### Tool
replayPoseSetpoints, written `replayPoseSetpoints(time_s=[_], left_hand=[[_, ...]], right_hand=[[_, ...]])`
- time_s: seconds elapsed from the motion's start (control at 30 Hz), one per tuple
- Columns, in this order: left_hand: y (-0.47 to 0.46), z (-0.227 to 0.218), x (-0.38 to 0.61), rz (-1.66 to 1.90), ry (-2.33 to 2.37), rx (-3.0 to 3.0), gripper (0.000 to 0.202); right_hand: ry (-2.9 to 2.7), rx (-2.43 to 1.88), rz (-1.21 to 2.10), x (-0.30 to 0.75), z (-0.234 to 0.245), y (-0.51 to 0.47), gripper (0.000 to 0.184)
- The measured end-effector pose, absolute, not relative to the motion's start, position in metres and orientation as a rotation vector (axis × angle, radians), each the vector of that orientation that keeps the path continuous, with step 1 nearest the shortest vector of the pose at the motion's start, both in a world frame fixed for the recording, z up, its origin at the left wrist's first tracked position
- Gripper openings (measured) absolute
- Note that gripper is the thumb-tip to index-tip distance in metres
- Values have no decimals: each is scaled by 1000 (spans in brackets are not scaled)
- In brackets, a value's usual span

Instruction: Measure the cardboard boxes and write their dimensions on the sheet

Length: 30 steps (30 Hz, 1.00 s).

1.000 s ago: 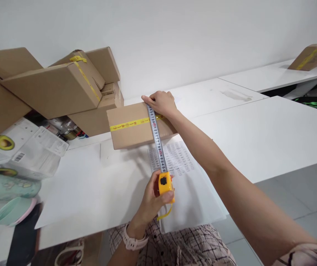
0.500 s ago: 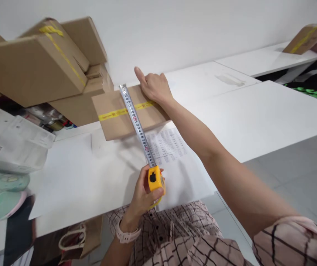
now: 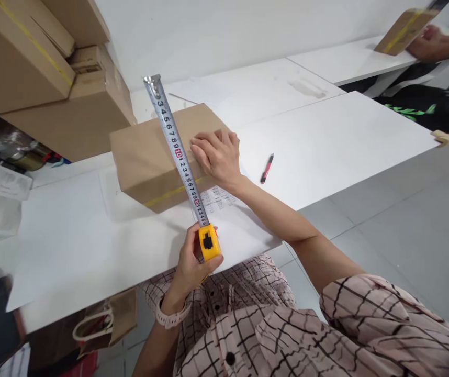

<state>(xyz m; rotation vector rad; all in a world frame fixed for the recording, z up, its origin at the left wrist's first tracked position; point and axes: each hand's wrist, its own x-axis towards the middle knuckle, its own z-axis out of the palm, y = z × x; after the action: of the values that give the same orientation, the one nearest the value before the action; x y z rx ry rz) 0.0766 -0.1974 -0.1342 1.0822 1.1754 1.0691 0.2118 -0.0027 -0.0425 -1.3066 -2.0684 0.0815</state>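
Note:
My left hand (image 3: 193,262) is wrapped round a yellow tape measure (image 3: 210,242) near the table's front edge. The extended blade (image 3: 177,154) slants away over a closed cardboard box (image 3: 149,144), and its metal hook sticks out past the box's far left side. Whether the blade touches the cardboard, I cannot tell. My right hand (image 3: 220,159) rests on the right end of the box with bent fingers, holding it. A strip of yellow tape runs along the box's near side. Partly under the box lies a printed sheet (image 3: 244,220).
Large cardboard boxes (image 3: 87,104) are stacked at the left. A red and black pen (image 3: 267,168) lies right of my forearm on the white table (image 3: 326,141). Blank paper (image 3: 63,230) covers the left side. Far right, another person's hand (image 3: 424,44) is at a small box (image 3: 401,34).
The box has been turned, so its yellow tape has gone from the top to the near side. My right hand has shifted from the far edge onto the box. The blade hook appears raised closer.

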Motion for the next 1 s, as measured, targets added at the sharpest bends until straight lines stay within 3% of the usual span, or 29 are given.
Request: replayPoseSetpoints(time_s=[0.1,0.23,0.47,0.67,0.8,0.9,1.0], left_hand=[[-197,-131,78,1047,1209,1109,74],[-194,-124,79,964,1243,1194,73],[-194,-118,79,812,1271,1364,76],[-194,-118,80,1142,1331,1371,108],[-187,-105,78,1320,1345,1550,106],[-175,-83,67,1426,1322,1788,99],[-151,-48,48,1620,1306,2009,99]], right_hand=[[-2001,-1205,373,231,-37,-1,67],[-1769,-921,710,260,7,-1,74],[-1693,-860,701,280,52,-10,37],[-1696,-674,935,276,-1,-41,25],[-1866,-679,1014,271,-51,-85,19],[-1872,-929,888,287,-70,-86,25],[-1694,-1500,523,321,-82,-52,37]])
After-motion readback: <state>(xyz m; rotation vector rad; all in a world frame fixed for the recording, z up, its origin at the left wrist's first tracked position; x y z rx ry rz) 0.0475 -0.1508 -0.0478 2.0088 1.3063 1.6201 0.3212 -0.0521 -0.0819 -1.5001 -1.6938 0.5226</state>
